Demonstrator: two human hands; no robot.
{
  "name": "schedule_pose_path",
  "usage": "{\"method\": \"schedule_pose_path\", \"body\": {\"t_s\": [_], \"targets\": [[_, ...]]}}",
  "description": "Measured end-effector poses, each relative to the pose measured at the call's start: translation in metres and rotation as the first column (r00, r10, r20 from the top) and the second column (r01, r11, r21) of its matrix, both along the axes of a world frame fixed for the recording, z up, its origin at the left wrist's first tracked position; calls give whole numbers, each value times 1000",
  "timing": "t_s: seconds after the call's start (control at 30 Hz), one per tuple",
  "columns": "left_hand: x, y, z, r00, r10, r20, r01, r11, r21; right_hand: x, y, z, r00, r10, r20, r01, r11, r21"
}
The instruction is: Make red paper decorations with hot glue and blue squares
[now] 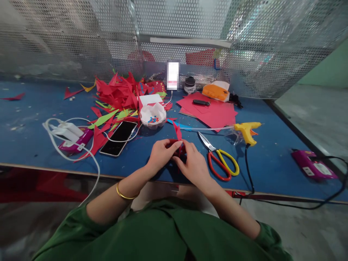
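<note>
Both hands meet over the front of the blue table (146, 145). My left hand (162, 154) pinches a red paper piece (177, 131) that points up and away from me. On its other side my right hand (194, 165) grips the same piece, fingers bent round it; the lower part is mostly hidden between the palms. Scissors (217, 156) with one red and one yellow handle lie open to the right of my right hand. Beyond my hands stands a white bowl (153, 123) with small blue and red bits inside.
A yellow glue gun (247, 131) with a black cable lies right. Red sheets (206, 116) and a red paper pile (118, 90) lie behind. A black phone (119, 137), white cables and a purple power strip (78, 141) are left; another purple block (314, 165) lies far right.
</note>
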State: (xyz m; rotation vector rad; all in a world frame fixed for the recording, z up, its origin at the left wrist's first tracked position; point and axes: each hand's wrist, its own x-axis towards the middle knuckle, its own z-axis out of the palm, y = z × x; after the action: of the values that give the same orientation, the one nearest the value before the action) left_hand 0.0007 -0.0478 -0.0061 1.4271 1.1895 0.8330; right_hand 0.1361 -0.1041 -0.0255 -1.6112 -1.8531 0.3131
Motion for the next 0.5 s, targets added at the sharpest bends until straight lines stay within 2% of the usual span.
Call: {"method": "schedule_pose_path", "body": {"t_s": [0.13,0.23,0.37,0.5], "targets": [[-3,-1,2,979,10,-204,37,974,224,0,-2,1,999,2,39,-2,1000,1],[-5,0,1,964,69,-259,11,955,296,1,-3,-1,1000,0,23,0,1000,9],[-6,4,-3,977,147,-152,-103,959,265,3,-1,-1,997,0,-80,3,999,37],[-3,6,-4,989,115,91,-124,987,100,3,2,0,962,-22,-271,17,1000,-21]]}}
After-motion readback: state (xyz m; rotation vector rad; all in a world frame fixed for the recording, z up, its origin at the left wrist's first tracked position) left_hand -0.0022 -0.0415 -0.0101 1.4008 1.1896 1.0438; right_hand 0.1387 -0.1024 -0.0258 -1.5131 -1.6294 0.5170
